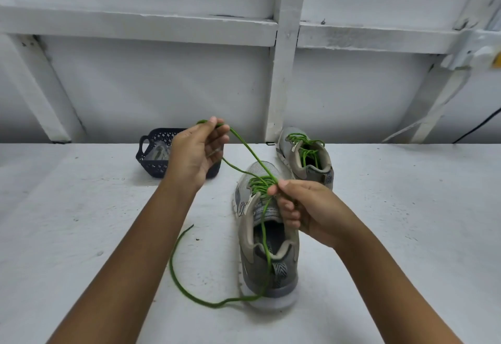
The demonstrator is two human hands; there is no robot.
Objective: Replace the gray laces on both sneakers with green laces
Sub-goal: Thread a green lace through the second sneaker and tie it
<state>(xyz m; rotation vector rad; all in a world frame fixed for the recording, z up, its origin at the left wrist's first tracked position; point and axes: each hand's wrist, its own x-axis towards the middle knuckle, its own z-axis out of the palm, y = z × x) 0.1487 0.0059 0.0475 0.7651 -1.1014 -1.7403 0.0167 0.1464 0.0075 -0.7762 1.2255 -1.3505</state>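
Green lace [260,182], basket [151,167] partly hidden, contents unclear

Soft, even, cool white light falls over the table [81,208] in front of you, leaving only a faint pale shadow at the heel of the near sneaker [267,238]. Behind the sneaker the wall [162,86] dims to a gray band, darkest far to the left and right. The wide lens bows the beams [135,25] above the sneaker and stretches your forearms [130,262] toward the lower corners. The green lace [217,306] reads crisp beside the sneaker, while the corner far up to the sneaker's right smears soft.
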